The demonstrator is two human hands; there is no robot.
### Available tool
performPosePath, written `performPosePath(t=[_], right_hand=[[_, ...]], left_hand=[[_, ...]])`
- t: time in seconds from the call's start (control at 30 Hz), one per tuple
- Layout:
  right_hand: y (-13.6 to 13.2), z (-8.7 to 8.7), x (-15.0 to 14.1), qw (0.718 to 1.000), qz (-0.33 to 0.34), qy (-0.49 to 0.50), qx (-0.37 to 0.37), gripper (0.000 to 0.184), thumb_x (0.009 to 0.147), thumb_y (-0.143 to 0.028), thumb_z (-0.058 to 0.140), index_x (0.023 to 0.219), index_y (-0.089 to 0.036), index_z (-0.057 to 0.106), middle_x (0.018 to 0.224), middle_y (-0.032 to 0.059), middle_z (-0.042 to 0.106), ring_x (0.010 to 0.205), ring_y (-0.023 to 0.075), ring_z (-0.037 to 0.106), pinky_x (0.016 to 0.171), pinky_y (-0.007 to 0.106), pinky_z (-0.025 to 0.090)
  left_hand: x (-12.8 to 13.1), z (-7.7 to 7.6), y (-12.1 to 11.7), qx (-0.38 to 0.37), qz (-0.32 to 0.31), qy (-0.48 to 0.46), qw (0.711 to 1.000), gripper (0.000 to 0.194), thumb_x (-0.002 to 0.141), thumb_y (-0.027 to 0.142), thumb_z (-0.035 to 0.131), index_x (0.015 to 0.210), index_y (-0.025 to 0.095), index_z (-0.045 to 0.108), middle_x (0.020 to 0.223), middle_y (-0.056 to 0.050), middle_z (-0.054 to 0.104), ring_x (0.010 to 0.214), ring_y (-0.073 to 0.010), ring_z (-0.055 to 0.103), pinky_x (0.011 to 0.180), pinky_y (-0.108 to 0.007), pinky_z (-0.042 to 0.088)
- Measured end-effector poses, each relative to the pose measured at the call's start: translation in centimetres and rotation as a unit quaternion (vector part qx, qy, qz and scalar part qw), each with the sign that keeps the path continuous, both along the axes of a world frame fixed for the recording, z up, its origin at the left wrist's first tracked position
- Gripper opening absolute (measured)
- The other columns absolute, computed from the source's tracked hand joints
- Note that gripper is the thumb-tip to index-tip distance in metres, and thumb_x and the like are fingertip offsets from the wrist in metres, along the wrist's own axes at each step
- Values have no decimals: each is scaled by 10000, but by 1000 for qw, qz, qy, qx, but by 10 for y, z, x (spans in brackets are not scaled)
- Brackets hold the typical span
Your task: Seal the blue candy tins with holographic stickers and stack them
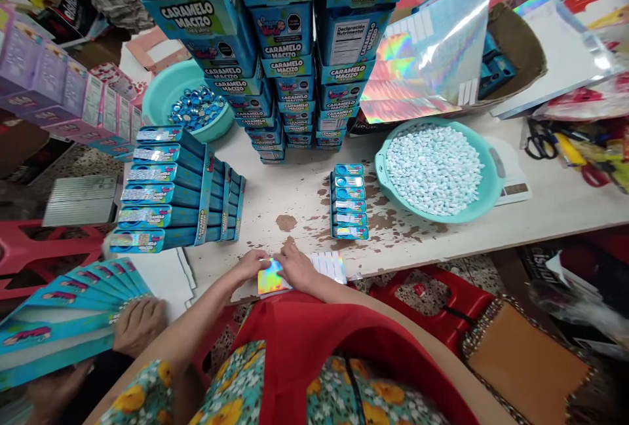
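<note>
Sheet of iridescent label stock (269,281) at the near edge of the tabletop (265,199), close against the red apron (289,323), white strips showing at its right end past the right grip (297,269). Left grip (250,266) closed on the upper left edge, thumb and fingertips drawn together there. Right grip laid over the middle, fingers bent onto the surface; pinching or merely pressing, impossible to tell, with the undersides hidden.

Probably very light, thin and bendable, with a slick, shiny face; apt to slide on the smooth wood unless pinned, and apt to crease or tear if bent sharply. Best taken by a corner or along the outer margin, between thumb and forefinger, with a flat palm to steady the rest and no hard squeeze on the printed part.

Farther in, beyond the right grip and apart from it, a row of small blue boxes (350,201), just beside the turquoise bowl (437,217) of white candies (435,166). Off to the left, a co-worker's hand (140,325) on fanned blue printed cards (73,297).
</note>
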State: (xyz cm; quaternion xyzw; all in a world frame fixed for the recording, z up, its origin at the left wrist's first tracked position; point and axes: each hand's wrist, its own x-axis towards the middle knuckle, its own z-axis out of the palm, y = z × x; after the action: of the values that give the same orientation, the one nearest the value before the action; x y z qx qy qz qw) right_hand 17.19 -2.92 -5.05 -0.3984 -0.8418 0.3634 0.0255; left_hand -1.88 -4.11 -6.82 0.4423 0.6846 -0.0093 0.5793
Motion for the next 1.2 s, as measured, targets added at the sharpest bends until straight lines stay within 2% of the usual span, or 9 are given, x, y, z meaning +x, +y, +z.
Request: performPosePath(t=[0.1,0.23,0.4,0.53,0.77,0.87,0.97,1.1,1.2], right_hand=[[-8,-11,-5,999,46,0,3,424,781,-236,641,1180,-153,527,1090,114,530,1080,245,469,887,370,440],[-9,-13,-2,998,54,10,19,351,791,-221,626,1132,-172,560,1086,89,548,1056,219,487,871,330,450],[-3,-20,-12,1000,7,-19,23,153,842,-245,557,952,-164,627,998,98,586,1010,228,505,819,335,454],[-1,-19,-18,1000,-19,-7,15,122,863,-223,520,883,-163,624,966,99,595,992,219,510,816,330,437],[9,35,30,971,-194,134,-43,66,870,-195,497,827,-193,546,800,18,607,764,152,555,694,247,419],[16,58,51,949,-252,184,-45,104,881,-220,473,801,-193,534,763,15,599,725,148,552,661,242,414],[17,74,60,939,-271,206,-36,122,888,-235,458,800,-197,533,756,16,594,718,148,550,663,248,417],[19,92,68,936,-271,227,-3,139,894,-243,439,810,-202,542,783,32,595,752,159,547,691,268,419],[31,104,86,896,-363,256,-6,143,896,-278,437,824,-206,537,787,27,595,742,152,545,685,268,428]], left_hand=[[1,1,-6,-24,70,-59,996,194,647,341,546,678,149,544,544,30,480,511,-110,430,474,-210,302],[4,1,-6,-29,99,-59,993,232,624,372,567,686,151,530,533,39,459,484,-100,412,456,-208,293],[5,2,-3,-26,90,-53,994,237,618,373,585,686,151,535,526,43,455,480,-94,405,459,-201,286],[6,4,-3,16,13,15,1000,166,690,307,508,710,151,562,562,26,497,530,-111,448,499,-204,311],[11,13,9,75,-69,103,990,136,740,267,499,688,182,593,680,-23,591,708,-179,528,637,-247,354],[24,32,25,194,-120,138,964,216,832,318,423,822,199,603,847,-55,620,860,-212,537,758,-285,376],[48,54,44,290,-170,82,938,292,884,363,362,977,203,587,1003,-72,607,987,-225,514,849,-297,366],[70,63,60,251,-201,24,947,317,903,367,329,1042,208,566,994,-61,622,920,-215,556,776,-279,390],[73,60,62,202,-169,19,964,315,895,390,356,1025,201,572,912,-51,637,864,-212,577,737,-277,400]])
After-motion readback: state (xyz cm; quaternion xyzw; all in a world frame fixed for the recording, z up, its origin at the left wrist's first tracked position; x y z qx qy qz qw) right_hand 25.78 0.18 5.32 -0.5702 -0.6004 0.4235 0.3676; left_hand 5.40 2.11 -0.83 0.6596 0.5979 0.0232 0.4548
